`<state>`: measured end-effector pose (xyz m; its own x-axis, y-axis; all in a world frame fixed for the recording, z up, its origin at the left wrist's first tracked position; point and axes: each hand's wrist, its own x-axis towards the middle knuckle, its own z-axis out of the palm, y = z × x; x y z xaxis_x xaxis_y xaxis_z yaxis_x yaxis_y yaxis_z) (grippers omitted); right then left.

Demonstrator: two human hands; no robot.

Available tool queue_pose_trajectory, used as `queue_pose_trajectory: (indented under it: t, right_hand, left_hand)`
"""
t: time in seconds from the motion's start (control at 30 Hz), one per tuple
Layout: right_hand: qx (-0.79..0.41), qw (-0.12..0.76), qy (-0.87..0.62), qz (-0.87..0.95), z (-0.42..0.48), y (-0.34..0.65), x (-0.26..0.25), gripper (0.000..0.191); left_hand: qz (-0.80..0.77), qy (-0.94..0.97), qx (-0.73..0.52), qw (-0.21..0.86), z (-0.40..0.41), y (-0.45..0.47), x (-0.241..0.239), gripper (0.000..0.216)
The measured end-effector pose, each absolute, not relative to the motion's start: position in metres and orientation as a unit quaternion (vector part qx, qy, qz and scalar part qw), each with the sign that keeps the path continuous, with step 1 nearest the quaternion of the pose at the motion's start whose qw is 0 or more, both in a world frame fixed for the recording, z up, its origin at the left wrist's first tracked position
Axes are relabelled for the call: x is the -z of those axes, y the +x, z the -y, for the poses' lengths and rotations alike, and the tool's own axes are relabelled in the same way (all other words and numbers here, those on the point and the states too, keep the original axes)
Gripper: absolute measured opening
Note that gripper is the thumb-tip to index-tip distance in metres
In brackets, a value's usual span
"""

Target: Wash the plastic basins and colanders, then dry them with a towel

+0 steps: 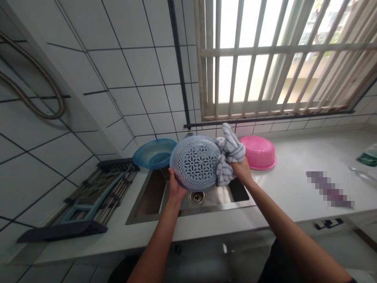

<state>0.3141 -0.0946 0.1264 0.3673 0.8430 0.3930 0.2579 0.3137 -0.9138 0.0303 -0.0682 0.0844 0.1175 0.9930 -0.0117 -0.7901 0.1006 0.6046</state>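
A light blue plastic colander with a flower-pattern base is held up over the sink, its pierced bottom turned toward me. My left hand grips its lower left rim, thumb along the edge. On the opposite side, my right hand is closed on a bunched grey-and-white striped cloth that presses against the colander's right side. Parts of the right fingers are hidden by the cloth.
Behind on the left sits a translucent blue basin. An upturned pink basket stands right of the sink. A folded dish rack lies on the left counter, and a bottle at far right. A barred window is above.
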Motion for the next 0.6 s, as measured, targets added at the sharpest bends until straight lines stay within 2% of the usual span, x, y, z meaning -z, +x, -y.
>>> queue_pose_trajectory:
  t: [0.1, 0.23, 0.4, 0.6]
  right_hand:
    - [-0.259, 0.672, -0.537, 0.438, 0.114, 0.286, -0.108, 0.056]
    - [-0.282, 0.652, -0.580, 0.398, 0.142, 0.250, -0.093, 0.061]
    - [-0.314, 0.648, -0.561, 0.409, 0.180, 0.215, -0.086, 0.065]
    - [-0.492, 0.606, -0.412, 0.470, 0.229, 0.181, -0.096, 0.069]
  left_hand:
    - [-0.212, 0.223, -0.628, 0.715, 0.067, 0.030, -0.085, 0.073]
    - [-0.207, 0.220, -0.630, 0.715, 0.067, 0.028, -0.087, 0.075]
    - [-0.218, 0.215, -0.641, 0.704, 0.065, 0.029, -0.087, 0.075]
    - [-0.180, 0.243, -0.624, 0.721, 0.061, 0.028, -0.080, 0.073]
